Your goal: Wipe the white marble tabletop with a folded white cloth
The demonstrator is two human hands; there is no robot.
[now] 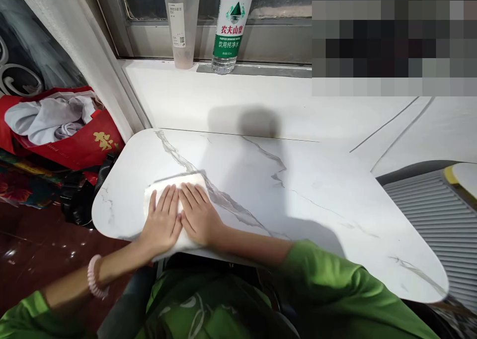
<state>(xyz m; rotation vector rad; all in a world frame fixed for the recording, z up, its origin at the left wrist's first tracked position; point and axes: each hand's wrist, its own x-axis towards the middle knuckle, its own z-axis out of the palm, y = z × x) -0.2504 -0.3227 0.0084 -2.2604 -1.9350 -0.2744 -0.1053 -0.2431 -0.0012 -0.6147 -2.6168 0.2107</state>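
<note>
A white cloth or folded tissue (151, 200) lies flat on the left part of the white marble-patterned table (316, 200), reaching its near edge. My left hand (161, 219) rests palm down on it, fingers stretched out. Beside it, my right hand (199, 214) presses on the same cloth, its fingers also straight and pointing away from me. The two hands touch or nearly touch at the thumbs. Whether it is cloth or paper, I cannot tell.
On the window ledge stand a clear plastic cup (185, 45) and a labelled water bottle (231, 28). A red bag (74, 145) holding pale fabric is left of the table, near a black bag (76, 197). At the right is a grey ribbed surface (428, 210).
</note>
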